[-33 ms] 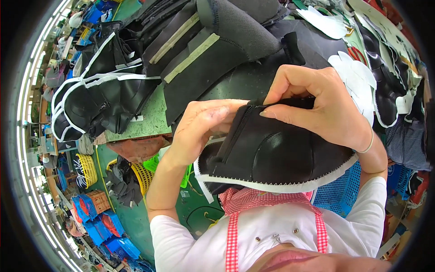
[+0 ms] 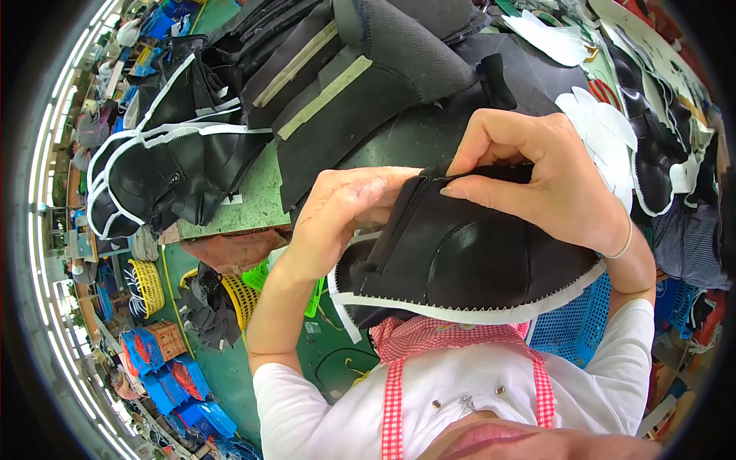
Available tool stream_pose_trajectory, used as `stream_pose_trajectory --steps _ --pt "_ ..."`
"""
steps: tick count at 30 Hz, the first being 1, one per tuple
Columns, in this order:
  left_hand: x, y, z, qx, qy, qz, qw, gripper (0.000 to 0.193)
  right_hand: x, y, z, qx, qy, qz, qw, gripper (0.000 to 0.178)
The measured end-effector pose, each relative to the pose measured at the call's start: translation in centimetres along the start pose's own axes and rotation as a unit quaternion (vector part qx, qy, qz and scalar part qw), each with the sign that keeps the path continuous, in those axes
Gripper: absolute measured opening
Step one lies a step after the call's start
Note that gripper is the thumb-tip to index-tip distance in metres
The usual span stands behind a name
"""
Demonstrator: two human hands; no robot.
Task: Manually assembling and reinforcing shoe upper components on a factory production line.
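Observation:
A black boot upper (image 2: 483,264) with a zigzag-stitched white lower edge hangs between my hands, above my lap. A dark zipper (image 2: 402,224) runs slanting along its left part. My left hand (image 2: 337,215) grips the upper's left side, its fingers going behind the material and partly hidden. Thumb and fingers of my right hand (image 2: 529,169) pinch the top edge near the zipper's upper end. Just beyond my hands, black fabric pieces (image 2: 345,123) with pale strips lie stacked on the worktable (image 2: 257,195).
More white-edged black uppers (image 2: 176,172) are piled at the left. White cut pieces (image 2: 598,138) and red-handled scissors (image 2: 604,92) lie to the right. A blue basket (image 2: 575,326) stands by my right arm. Yellow baskets (image 2: 148,287) and blue crates (image 2: 172,387) stand on the floor at left.

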State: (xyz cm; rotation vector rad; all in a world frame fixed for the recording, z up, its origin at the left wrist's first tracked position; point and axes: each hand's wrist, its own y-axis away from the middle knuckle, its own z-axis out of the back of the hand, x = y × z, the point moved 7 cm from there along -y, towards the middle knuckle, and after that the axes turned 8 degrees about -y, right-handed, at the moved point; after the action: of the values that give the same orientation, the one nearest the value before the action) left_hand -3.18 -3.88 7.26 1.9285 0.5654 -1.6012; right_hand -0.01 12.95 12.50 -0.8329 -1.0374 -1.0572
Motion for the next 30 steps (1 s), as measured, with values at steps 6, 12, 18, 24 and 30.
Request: stream_pose_trajectory --steps 6,12,18,24,30 --pt "-1.2 -0.6 -0.4 -0.001 -0.048 0.006 0.999 0.059 -0.4 -0.1 0.1 0.012 0.01 -0.018 1.0 0.011" --pt "-0.2 -1.0 -0.1 0.003 -0.023 0.031 0.999 0.037 -0.5 -0.4 0.4 0.023 -0.045 0.006 0.999 0.008" --pt "-0.3 -1.4 -0.3 -0.019 -0.046 0.03 0.998 0.027 -0.5 -0.6 0.2 0.04 -0.057 0.024 0.997 0.007" --pt "-1.3 -1.8 -0.4 -0.017 -0.152 0.002 0.988 0.027 -0.8 -0.6 0.2 0.035 -0.054 -0.005 0.998 0.008" --pt "-1.4 -1.6 -0.3 -0.047 -0.123 0.007 0.991 0.027 -0.7 -0.3 0.1 0.011 -0.006 -0.024 1.0 0.01"
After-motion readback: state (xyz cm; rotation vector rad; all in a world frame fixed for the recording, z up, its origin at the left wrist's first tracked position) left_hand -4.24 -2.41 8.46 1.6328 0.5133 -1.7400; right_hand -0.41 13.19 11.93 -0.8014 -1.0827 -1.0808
